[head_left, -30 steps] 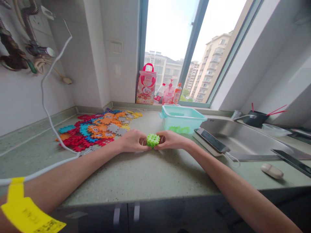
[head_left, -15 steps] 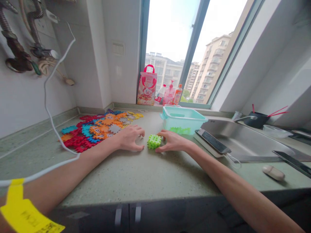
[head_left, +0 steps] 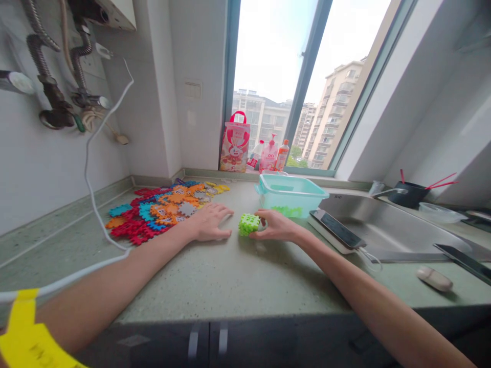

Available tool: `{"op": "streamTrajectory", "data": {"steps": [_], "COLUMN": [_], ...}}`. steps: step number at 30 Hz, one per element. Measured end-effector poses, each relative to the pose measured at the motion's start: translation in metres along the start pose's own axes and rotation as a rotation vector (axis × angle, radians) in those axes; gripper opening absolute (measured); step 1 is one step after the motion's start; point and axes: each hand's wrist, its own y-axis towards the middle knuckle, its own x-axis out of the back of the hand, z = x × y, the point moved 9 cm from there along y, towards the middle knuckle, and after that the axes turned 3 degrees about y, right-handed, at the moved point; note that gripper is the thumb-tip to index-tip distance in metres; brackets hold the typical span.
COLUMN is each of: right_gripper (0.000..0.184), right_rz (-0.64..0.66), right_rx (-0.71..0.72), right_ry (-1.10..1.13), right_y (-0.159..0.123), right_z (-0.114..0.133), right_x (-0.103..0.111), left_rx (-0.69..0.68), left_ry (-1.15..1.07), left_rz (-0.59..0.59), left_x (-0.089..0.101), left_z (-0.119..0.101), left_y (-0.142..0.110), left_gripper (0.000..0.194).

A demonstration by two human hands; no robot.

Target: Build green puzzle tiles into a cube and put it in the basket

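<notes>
My right hand (head_left: 276, 225) grips a small bright green block of interlocking plastic tiles (head_left: 248, 224) by its right side, thumb and fingers around it. The block is low over the counter; whether it touches the surface I cannot tell. To its left, my left hand (head_left: 212, 222) is open, thumb and fingers apart, holding nothing. Beside that hand spreads a pile of toothed, interlocking tiles (head_left: 148, 212) in red, blue, orange, grey and yellow. A translucent mint-green plastic tub (head_left: 293, 191) stands behind my right hand, with green pieces showing through its wall.
On the right are a phone (head_left: 337, 228) on a white object, a steel sink (head_left: 368, 220) and a beige rounded object (head_left: 434, 278). A white cable (head_left: 90, 179) hangs on the left and crosses my left forearm. Bottles (head_left: 269, 155) and a pink bag (head_left: 235, 145) stand by the window.
The whole view has shifted, so everything sits slightly further right and lower. My right hand keeps its hold on the green block, and my left hand stays open beside it.
</notes>
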Motion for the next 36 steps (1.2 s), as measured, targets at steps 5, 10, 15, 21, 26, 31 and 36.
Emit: {"op": "streamTrajectory", "data": {"steps": [5,10,15,21,26,31,36], "right_gripper": [0.037,0.048,0.052,0.048,0.042,0.039,0.021], "right_rz": [-0.040,-0.109,-0.148,-0.160,-0.075,0.078,0.226], "right_rx": [-0.025,-0.119,-0.197,-0.316,-0.344,-0.403,-0.450], "right_ry": [0.023,-0.060,-0.093,-0.108,-0.085,-0.068,-0.018], "right_y": [0.000,0.004,0.010,0.017,0.030,0.045,0.052], "right_z": [0.001,-0.015,-0.043,-0.101,-0.143,-0.168,-0.174], "right_x": [0.037,0.097,0.152,0.174,0.157,0.127,0.097], "left_rx": [0.025,0.024,0.035,0.050,0.057,0.055,0.058], "left_ry": [-0.028,-0.042,-0.070,-0.079,-0.093,-0.105,-0.103], "left_rz": [0.019,0.031,0.047,0.061,0.051,0.024,0.032], "left_x": [-0.002,-0.001,-0.001,-0.001,-0.002,-0.002,-0.003], "left_z": [0.003,0.002,0.002,0.003,0.005,0.006,0.005], "left_y": [-0.002,-0.003,-0.004,-0.005,-0.005,-0.005,-0.006], "left_gripper": [0.072,0.071,0.070,0.073,0.074,0.073,0.073]}}
